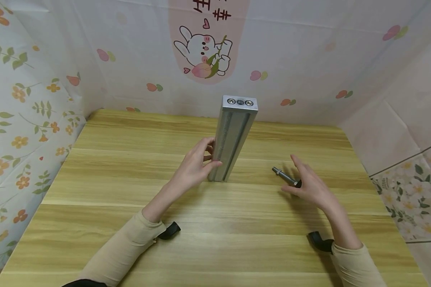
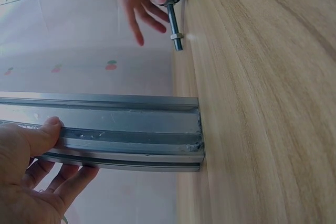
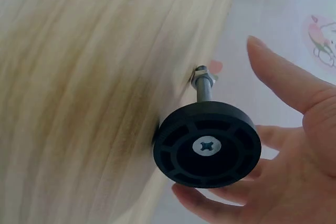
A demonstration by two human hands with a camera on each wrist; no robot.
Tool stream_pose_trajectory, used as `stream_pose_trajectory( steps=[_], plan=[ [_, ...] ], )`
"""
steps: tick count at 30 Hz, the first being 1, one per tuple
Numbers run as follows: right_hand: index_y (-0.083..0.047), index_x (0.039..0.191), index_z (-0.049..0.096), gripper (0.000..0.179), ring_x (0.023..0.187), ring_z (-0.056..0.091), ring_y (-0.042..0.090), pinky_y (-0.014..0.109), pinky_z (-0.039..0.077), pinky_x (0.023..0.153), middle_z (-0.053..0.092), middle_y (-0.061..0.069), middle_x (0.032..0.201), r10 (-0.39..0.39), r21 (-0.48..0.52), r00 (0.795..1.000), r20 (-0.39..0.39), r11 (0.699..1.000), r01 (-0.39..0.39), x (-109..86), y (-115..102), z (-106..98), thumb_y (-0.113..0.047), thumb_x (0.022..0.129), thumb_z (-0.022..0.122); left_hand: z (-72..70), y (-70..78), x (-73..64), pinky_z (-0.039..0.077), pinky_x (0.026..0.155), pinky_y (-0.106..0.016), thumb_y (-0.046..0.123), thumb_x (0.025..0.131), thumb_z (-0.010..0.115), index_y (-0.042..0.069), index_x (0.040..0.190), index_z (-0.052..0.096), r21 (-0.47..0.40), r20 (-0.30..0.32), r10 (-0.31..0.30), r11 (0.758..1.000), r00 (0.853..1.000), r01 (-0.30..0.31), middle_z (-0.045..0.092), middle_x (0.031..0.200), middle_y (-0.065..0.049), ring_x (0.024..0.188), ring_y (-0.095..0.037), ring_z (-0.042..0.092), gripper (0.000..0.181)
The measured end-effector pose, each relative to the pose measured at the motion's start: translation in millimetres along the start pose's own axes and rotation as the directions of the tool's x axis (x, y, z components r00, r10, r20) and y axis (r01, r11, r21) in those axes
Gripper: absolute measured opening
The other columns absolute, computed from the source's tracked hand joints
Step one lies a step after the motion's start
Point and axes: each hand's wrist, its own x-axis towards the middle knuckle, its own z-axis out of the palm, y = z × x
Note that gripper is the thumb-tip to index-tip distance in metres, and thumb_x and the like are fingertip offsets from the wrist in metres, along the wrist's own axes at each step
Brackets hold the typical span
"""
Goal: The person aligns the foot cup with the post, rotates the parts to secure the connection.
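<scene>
A silver aluminium profile [image 1: 233, 135] stands upright on the wooden table, with screw holes in its top end. My left hand [image 1: 192, 165] holds its lower part, thumb on the near face and fingers round the far side, as the left wrist view shows too. To the right lies a levelling foot [image 1: 285, 176], a threaded bolt with nuts and a round black base. My right hand [image 1: 310, 185] reaches over that base with thumb and fingers spread. In the right wrist view the black base [image 3: 207, 111] shows a cross-head screw, and the thumb is apart from it.
The wooden table [image 1: 219, 251] ends at a patterned cloth backdrop [image 1: 291, 48] behind the profile. Floral cloth [image 1: 32, 119] hangs on the left. Black curved pieces sit at the left cuff [image 1: 170, 231] and at the right cuff [image 1: 319, 242].
</scene>
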Motion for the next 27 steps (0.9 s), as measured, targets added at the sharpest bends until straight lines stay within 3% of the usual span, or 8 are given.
stream_pose_trajectory(
  steps=[5, 11, 21, 27],
  plan=[
    [-0.004, 0.165, 0.014, 0.112, 0.14, 0.036, 0.06, 0.076, 0.038, 0.104, 0.029, 0.04, 0.159, 0.037, -0.008, 0.998, 0.053, 0.999, -0.037, -1.2, 4, 0, -0.039, 0.084, 0.084, -0.4, 0.6, -0.6, 0.058, 0.099, -0.034, 0.001, 0.089, 0.074, 0.005, 0.141, 0.048, 0.011, 0.0, 0.011, 1.0, 1.0, -0.011, 0.061, 0.12, -0.013, 0.113, -0.028, 0.063, 0.058],
    [0.002, 0.158, 0.029, 0.104, 0.133, 0.045, 0.056, 0.071, 0.043, 0.101, 0.042, 0.04, 0.148, 0.086, -0.003, 0.992, 0.094, 0.996, -0.087, -0.2, 11, -1, -0.041, 0.082, 0.085, -0.7, 1.0, -0.7, 0.058, 0.099, -0.033, 0.001, 0.09, 0.074, 0.005, 0.141, 0.047, 0.01, -0.001, 0.013, 1.0, 1.0, -0.013, 0.061, 0.119, -0.013, 0.113, -0.028, 0.063, 0.059],
    [0.006, 0.14, 0.051, 0.076, 0.126, 0.052, 0.05, 0.065, 0.046, 0.097, 0.055, 0.035, 0.137, 0.085, -0.008, 0.994, 0.072, 0.996, -0.085, -0.5, 15, 0, -0.039, 0.086, 0.081, -1.0, 0.5, -1.2, 0.059, 0.099, -0.037, 0.001, 0.09, 0.074, 0.004, 0.141, 0.047, 0.014, -0.002, 0.02, 1.0, 1.0, -0.02, 0.061, 0.121, -0.014, 0.113, -0.029, 0.063, 0.058],
    [0.003, 0.134, 0.058, 0.071, 0.124, 0.053, 0.049, 0.065, 0.046, 0.096, 0.058, 0.033, 0.134, 0.105, -0.036, 0.992, 0.074, 0.994, -0.102, -1.2, 16, 0, -0.044, 0.086, 0.081, -1.5, 0.6, -1.2, 0.058, 0.099, -0.033, 0.002, 0.09, 0.074, 0.004, 0.142, 0.047, 0.024, -0.001, 0.028, 0.999, 1.0, -0.028, 0.061, 0.121, -0.013, 0.112, -0.028, 0.063, 0.058]
  ],
)
